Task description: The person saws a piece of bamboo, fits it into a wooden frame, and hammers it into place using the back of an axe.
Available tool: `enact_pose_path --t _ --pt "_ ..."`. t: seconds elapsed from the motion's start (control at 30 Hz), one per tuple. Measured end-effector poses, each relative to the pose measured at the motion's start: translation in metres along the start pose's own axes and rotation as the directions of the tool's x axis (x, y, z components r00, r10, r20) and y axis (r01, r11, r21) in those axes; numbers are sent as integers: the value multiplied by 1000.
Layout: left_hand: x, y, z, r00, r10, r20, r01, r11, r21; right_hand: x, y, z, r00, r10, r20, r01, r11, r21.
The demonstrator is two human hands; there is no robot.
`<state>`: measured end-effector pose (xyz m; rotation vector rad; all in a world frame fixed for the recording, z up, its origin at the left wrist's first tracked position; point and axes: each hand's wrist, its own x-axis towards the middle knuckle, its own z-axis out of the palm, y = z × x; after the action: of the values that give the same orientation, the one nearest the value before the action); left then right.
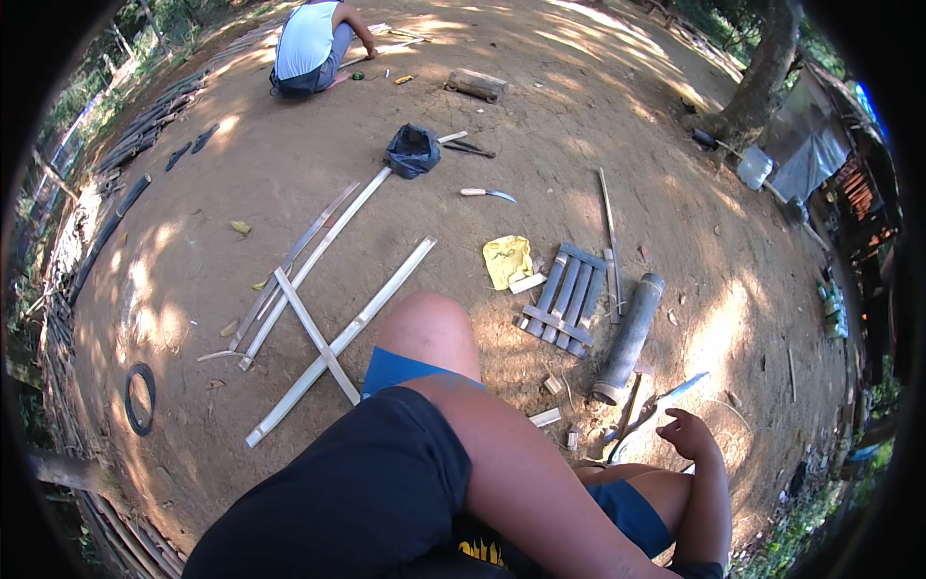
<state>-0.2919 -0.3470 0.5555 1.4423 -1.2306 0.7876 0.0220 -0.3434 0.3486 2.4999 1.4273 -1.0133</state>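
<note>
My right hand [690, 434] is raised at the lower right, its fingers partly bent and apart, with nothing visible in them. Just left of it on the ground lies a tool with a pale curved part [632, 443] and a blue end [685, 386]; its exact kind is unclear. A thick dark bamboo tube [629, 338] rests beyond it. Left of the tube is a small slatted bamboo frame [567, 301]. My left arm [521, 468], bent beside my knee [429, 333], crosses the lower middle; its hand is out of view.
Long split bamboo strips [376, 299] lie at left, some crossing. A yellow bag [506, 261], a curved knife [487, 194] and a black plastic bag [413, 151] are ahead. Farther off, a person [311, 48] crouches near a short log [477, 85]. A tree [767, 82] stands at right.
</note>
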Motion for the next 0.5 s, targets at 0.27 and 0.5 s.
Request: enact_pose_path --t 0.27,0.5 --pt "45 -2 2 896 -31 442 36 999 -2 -31 -38 -3 996 80 -40 -78 997 28" --pt "47 -27 46 880 149 451 -68 979 -190 -52 -24 5 988 79 -135 -72 996 57"
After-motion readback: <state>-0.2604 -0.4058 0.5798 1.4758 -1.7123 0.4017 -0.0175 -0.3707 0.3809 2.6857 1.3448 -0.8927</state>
